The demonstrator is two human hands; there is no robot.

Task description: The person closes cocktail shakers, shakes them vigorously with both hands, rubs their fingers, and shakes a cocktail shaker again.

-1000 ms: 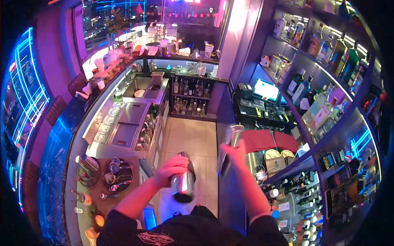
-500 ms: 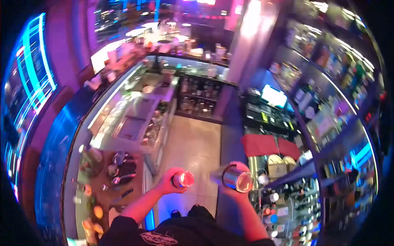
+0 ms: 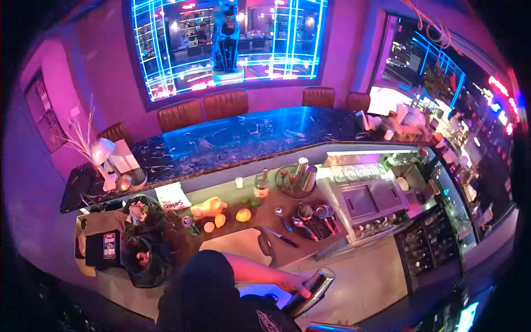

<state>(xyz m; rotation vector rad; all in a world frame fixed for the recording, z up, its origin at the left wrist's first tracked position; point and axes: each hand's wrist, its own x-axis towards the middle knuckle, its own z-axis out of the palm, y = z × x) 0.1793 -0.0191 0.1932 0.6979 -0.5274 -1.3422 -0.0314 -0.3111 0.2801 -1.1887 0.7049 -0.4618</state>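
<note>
My left hand (image 3: 293, 282) is wrapped round a shiny metal shaker tin (image 3: 318, 288), held at a tilt above the floor in front of my body. A second metal tin (image 3: 332, 327) pokes in at the bottom edge. Only a few fingertips of my right hand (image 3: 345, 322) show beside it, closed around that tin; the rest is cut off. On the counter beyond my left arm lie a cutting board (image 3: 232, 246) and a knife (image 3: 281, 238).
A dark mat with strainers and spoons (image 3: 312, 221) lies on the counter. Lemons (image 3: 243, 214), a bottle (image 3: 261, 185) and a round tray with tins (image 3: 285, 191) stand behind. Left is a black bag (image 3: 146, 243). A marble bar top (image 3: 238, 138) runs along the back.
My view has swung left, from the aisle and bottle shelves to the counter and bar top. Both tins are still in my hands, now lower in view, the right one mostly out of frame.
</note>
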